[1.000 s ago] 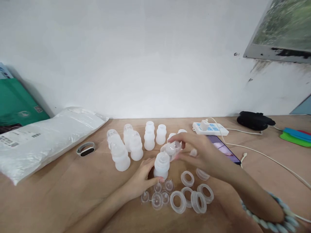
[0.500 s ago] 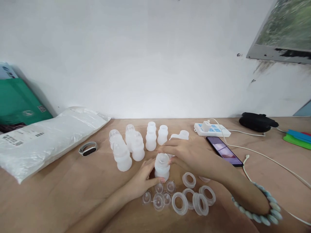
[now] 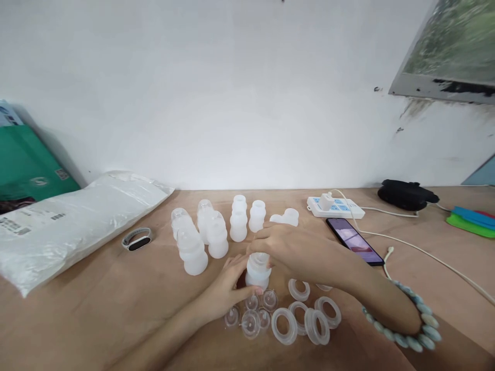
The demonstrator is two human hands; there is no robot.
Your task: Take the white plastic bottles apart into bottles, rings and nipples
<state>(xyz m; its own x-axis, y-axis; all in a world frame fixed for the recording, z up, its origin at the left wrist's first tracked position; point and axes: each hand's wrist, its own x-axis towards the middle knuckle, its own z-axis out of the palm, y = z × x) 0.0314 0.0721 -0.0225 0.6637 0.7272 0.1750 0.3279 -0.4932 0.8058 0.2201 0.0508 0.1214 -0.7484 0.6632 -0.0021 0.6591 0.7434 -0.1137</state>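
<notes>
One bottle was held by the left hand beneath the right hand, whose grip was hidden; left bottles were capped, far bottles uncapped, near rings and teats loose.

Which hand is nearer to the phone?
Right: the right hand is over the bottle, left of the phone; the left hand holds the bottle's left side, farther away.
</notes>
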